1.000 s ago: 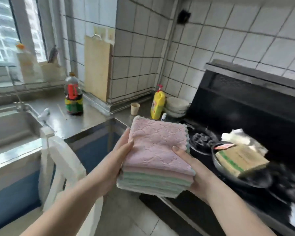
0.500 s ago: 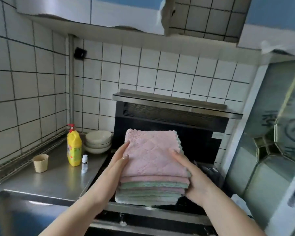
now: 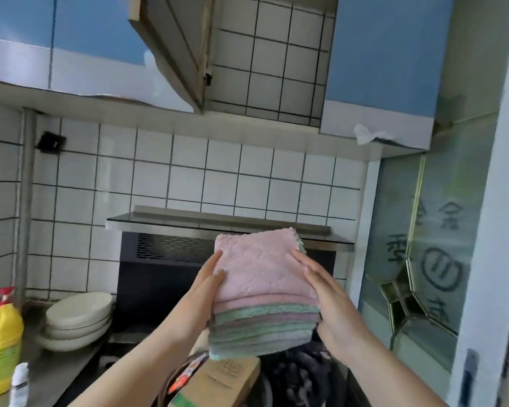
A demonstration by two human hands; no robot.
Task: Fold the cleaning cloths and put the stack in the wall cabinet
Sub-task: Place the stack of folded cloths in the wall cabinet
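Note:
A stack of folded pink and green cleaning cloths [image 3: 262, 292] is held in front of me at chest height, above the stove. My left hand [image 3: 202, 295] clamps its left side and my right hand [image 3: 332, 304] clamps its right side, thumbs on the top pink cloth. High above hangs the wall cabinet [image 3: 268, 60], its door [image 3: 171, 51] swung open toward the left; bare tiled wall shows inside the opening. Blue closed cabinet fronts flank it on both sides.
A range hood [image 3: 218, 224] juts out just behind the stack. On the counter at left stand stacked white bowls [image 3: 77, 318], a yellow spray bottle [image 3: 2, 336] and a small white bottle [image 3: 19, 383]. A cardboard box [image 3: 218, 380] lies below the stack. A glass door [image 3: 417, 254] is at right.
My view has tilted up from the counter to the wall cabinets. The stack, held in both hands, has risen in front of the range hood; the open cabinet has come into sight.

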